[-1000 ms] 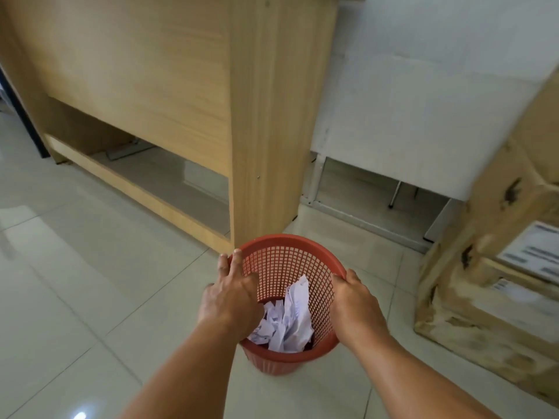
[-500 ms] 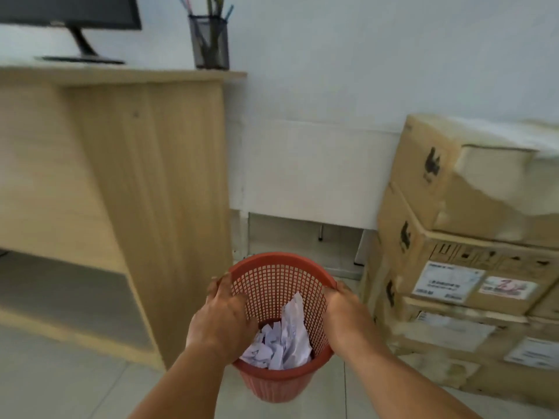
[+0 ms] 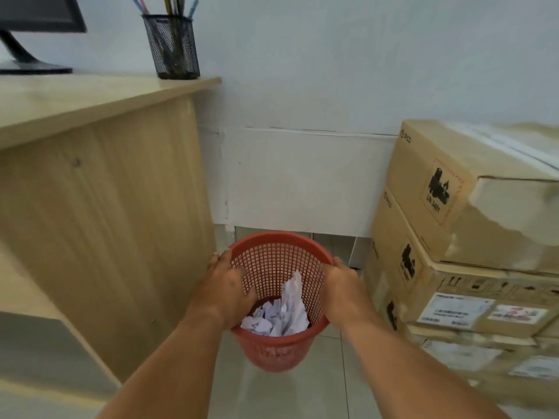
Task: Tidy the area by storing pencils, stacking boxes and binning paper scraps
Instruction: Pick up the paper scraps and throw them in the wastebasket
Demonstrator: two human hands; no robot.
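A red mesh waste basket (image 3: 276,255) hangs in front of me, off the floor, between the desk and the boxes. My left hand (image 3: 225,285) grips its left rim, thumb inside. On the opposite rim my right hand (image 3: 343,287) holds it. White paper scraps (image 3: 279,316) lie crumpled in its bottom. Cardboard boxes (image 3: 447,207) stand stacked at the right against the wall. A black mesh pencil cup (image 3: 172,46) with several pencils stands on the desk corner.
A light wooden desk (image 3: 99,189) fills the left, with a monitor base (image 3: 30,66) on top. Behind the basket is a white wall panel (image 3: 302,179). Pale floor tiles (image 3: 290,391) lie below.
The basket has come up off the floor with both hands on its rim. My view has risen, so the desk top, pencil cup and stacked boxes now show.
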